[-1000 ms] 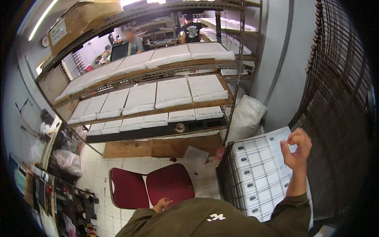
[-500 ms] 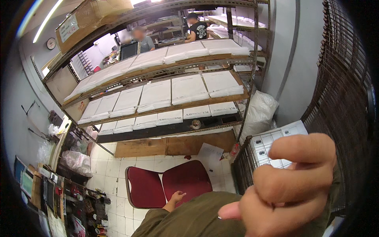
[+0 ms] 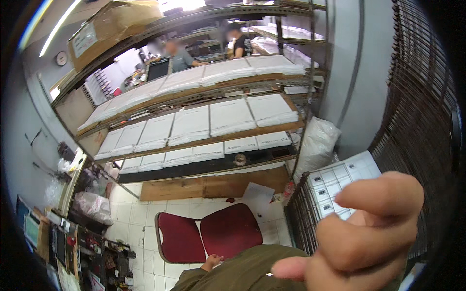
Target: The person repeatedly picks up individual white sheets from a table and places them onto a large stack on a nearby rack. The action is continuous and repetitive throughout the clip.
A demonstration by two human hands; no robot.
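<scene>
My right hand point(image 3: 369, 228) looms large at the lower right, close to the camera. Its fingers are loosely curled and apart from the thumb, with nothing seen between them. Behind it, white printed sheets point(image 3: 335, 179) lie on a wire rack point(image 3: 303, 213). Far smaller, my left hand point(image 3: 212, 262) hangs low beside the olive-green shirt point(image 3: 242, 271), nearest to a chair with a dark red seat point(image 3: 232, 230) and backrest point(image 3: 179, 237). Its fingers look loosely bent, with no object visible in them; whether it touches the chair I cannot tell.
A metal shelf unit point(image 3: 194, 150) holding stacks of white sheets point(image 3: 230, 116) spans the far side, with a cardboard box point(image 3: 111, 29) on top. Two people work behind it. Plastic bags point(image 3: 318, 145) stand right, a cluttered bench point(image 3: 73, 242) left, tall wire racks point(image 3: 422, 97) far right.
The shelves and chair sit slightly lower in view. My right hand has shifted a little right and down; my left hand has dropped lower. Behind the shelves, one person's arm now reaches out rightward.
</scene>
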